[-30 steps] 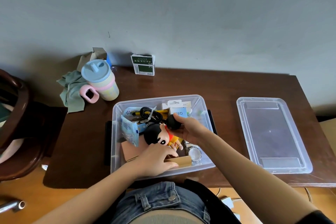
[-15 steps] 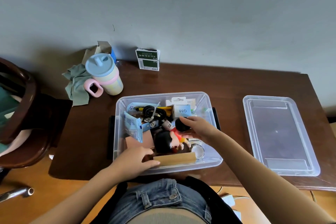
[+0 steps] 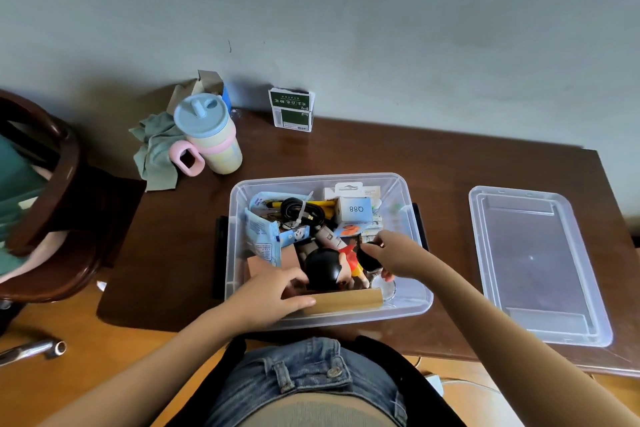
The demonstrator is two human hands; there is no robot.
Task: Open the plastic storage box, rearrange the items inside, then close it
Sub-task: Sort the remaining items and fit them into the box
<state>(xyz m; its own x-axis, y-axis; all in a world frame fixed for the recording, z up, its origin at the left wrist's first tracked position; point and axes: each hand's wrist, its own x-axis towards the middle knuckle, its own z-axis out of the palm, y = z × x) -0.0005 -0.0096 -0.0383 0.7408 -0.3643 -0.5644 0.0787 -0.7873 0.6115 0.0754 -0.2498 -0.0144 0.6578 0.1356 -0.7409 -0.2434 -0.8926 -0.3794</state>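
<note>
The clear plastic storage box (image 3: 414,302) sits lidless and crammed on the bench (image 3: 450,163), the left hand (image 3: 273,298) gripping a tan cardboard piece (image 3: 346,300) while the right hand (image 3: 394,255) grasps a black round object (image 3: 367,258).

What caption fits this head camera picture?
Two hands sort clutter inside the open storage box, lid beside it.

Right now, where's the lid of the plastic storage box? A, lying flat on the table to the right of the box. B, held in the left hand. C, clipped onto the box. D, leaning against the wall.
A: the clear lid lies flat on the table, right of the open storage box.
</note>
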